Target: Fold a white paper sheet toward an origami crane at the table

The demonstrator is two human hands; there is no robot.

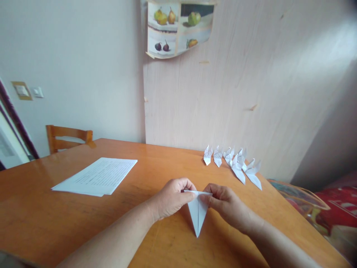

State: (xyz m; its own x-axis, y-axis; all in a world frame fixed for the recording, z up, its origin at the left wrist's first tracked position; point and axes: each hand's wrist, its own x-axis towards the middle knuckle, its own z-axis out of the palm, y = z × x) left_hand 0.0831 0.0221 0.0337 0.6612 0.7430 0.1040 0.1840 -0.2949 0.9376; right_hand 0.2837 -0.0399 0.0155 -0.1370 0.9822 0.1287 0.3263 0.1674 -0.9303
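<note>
A piece of folded white paper [198, 214] hangs between my two hands, its narrow point aimed down toward me. It has a kite-like, triangular shape with a crease or slit down the middle and a straight top edge. My left hand [175, 195] pinches its upper left corner, thumb in front and fingers behind. On the other side, my right hand [225, 203] grips the upper right corner with thumb and bent fingers. Parts of the fingers behind the paper are hidden. Further back to the right stand several folded paper birds [237, 167], white with some printing.
A stack of printed paper sheets [97, 176] lies at the left on the wooden table [156, 160]. Behind the table's far left corner is a wooden chair [69, 134]. Fruit pictures [178, 28] hang on the wall. Red bags [334, 204] are beyond the right edge.
</note>
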